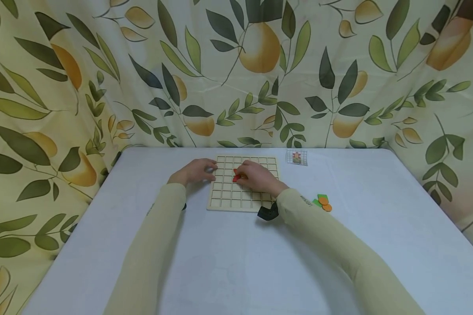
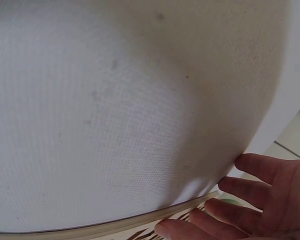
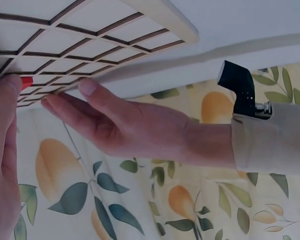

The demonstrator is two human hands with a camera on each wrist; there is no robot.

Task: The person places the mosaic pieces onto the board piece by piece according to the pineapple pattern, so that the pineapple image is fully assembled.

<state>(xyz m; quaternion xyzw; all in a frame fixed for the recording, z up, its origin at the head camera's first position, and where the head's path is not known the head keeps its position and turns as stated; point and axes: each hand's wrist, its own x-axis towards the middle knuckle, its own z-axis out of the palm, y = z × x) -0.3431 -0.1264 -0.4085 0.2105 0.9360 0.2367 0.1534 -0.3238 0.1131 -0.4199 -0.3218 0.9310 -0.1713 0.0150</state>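
We're pinching a red piece (image 1: 236,176) with our right hand (image 1: 256,177) over the grid board (image 1: 242,202), left hand (image 1: 195,171) lying flat, fingers relaxed, steadying its edge on the white counter (image 1: 220,262); leafy curtains (image 1: 236,65) are surrounding us.

We see a makeshift recording booth rather than a lived-in room: a curtain (image 1: 260,65) printed with pears and leaves closes off three sides, and a white cloth-covered surface (image 1: 236,262) carries only a wooden grid board (image 1: 228,199) and some coloured pieces (image 1: 322,202).
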